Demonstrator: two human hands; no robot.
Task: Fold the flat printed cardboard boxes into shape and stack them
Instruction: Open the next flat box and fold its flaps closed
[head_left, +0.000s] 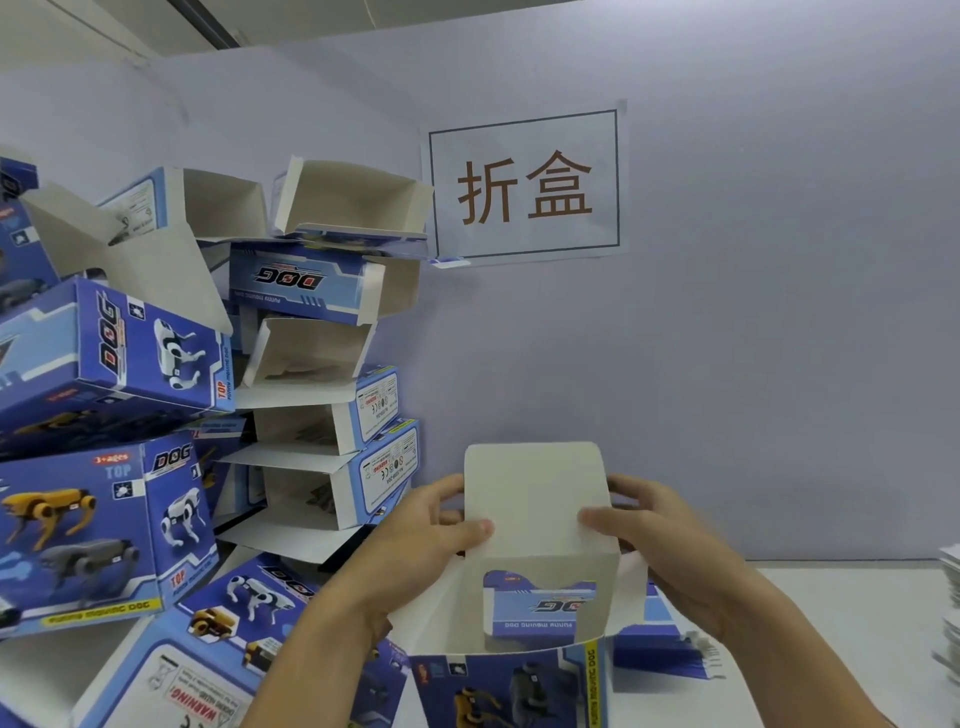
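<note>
Both hands are holding the half-formed box (540, 597) near the camera: the left hand (415, 545) and the right hand (670, 540) are each pinching the upright white flap (535, 499), thumbs in front. This flap is probably closing next. Left, the leaning pile of folded boxes (171, 415) is crowding the table (831, 623); far right, the flat stack (949, 613) is waiting.
</note>
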